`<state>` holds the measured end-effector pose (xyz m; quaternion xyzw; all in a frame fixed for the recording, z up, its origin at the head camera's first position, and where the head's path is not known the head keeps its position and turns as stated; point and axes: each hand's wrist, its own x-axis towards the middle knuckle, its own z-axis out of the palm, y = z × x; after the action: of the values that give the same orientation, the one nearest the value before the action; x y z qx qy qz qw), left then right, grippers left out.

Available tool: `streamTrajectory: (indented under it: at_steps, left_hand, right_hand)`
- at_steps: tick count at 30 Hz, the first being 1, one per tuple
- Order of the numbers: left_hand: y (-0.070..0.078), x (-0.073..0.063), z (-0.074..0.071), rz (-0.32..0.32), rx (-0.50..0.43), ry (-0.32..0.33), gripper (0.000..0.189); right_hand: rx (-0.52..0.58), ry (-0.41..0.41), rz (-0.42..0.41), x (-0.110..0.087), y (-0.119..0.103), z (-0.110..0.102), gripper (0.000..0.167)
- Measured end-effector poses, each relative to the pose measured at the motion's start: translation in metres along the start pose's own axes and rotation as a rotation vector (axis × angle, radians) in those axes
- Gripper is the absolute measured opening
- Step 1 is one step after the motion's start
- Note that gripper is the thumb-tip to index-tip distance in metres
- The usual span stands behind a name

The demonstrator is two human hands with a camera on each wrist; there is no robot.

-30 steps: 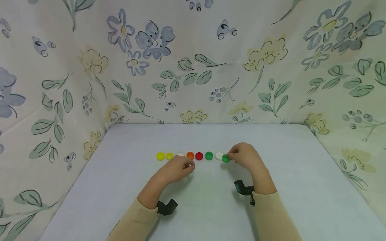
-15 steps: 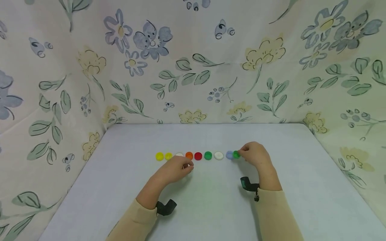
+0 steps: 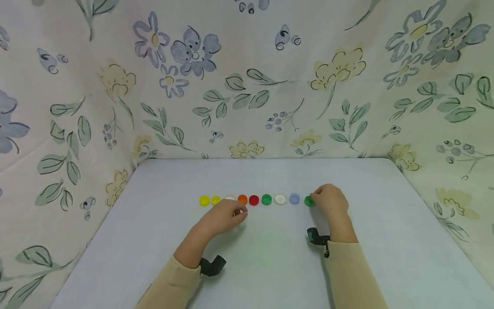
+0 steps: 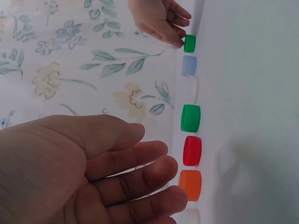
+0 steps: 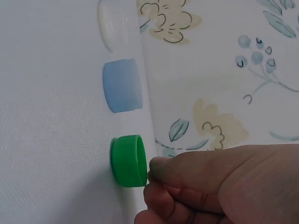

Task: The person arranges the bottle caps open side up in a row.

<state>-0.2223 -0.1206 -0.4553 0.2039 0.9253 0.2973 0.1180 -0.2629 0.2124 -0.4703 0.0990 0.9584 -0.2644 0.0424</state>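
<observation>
A row of plastic bottle caps lies across the white table. My right hand (image 3: 331, 201) is at the row's right end, where thumb and forefinger pinch the rim of a green bottle cap (image 5: 127, 161) standing on the table. Beside it sits a light blue cap (image 5: 122, 85), then a clear-white cap (image 3: 280, 199), another green cap (image 3: 266, 199), a red cap (image 3: 254, 200) and an orange cap (image 4: 190, 185). My left hand (image 3: 221, 216) hovers in front of the row with loosely bent fingers and holds nothing. It partly hides a white cap (image 3: 230, 198).
Two yellow caps, one at the far left (image 3: 204, 200) and its neighbour (image 3: 215, 200), end the row. Floral cloth (image 3: 247, 86) hangs behind and beside the white table (image 3: 262, 266). A black camera mount sits on each wrist.
My right hand has carried the green cap to the right, past the white and blue caps, and lowered it to the row's end. The left hand has stayed in place.
</observation>
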Motion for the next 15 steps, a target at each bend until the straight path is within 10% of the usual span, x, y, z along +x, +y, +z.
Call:
streamTrajectory:
  at_steps: [15]
  left_hand:
    - [-0.0027,0.0001,0.0019,0.001,0.002,0.012,0.015]
  right_hand:
    - [0.009,-0.013,-0.012,-0.0036,-0.0011,-0.0020,0.031]
